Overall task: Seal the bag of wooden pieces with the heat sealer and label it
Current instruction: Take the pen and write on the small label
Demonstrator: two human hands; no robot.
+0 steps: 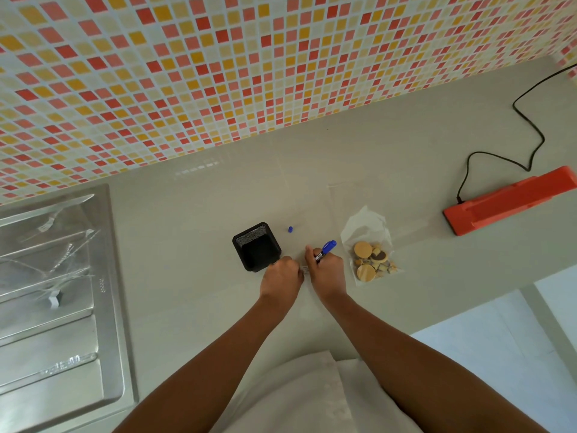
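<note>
- Right hand (326, 270) closed around a blue marker (325, 250), back end pointing up and away, tip down at the grey counter (193, 232).
- Left hand (282, 273) curled, just beside the right; small white label (304, 269) between them, mostly hidden.
- Blue marker cap (290, 229) lies loose on the counter behind the hands.
- Black mesh holder (256, 246) just left of the left hand, looks empty.
- Clear bag (367, 232) with wooden pieces (371, 260) right of the right hand, not touched.
- Red heat sealer (509, 201) far right, lid down, black cord (527, 132) running off behind.
- Steel sink drainer (56, 292) at left; mosaic tile wall (218, 64) behind.
</note>
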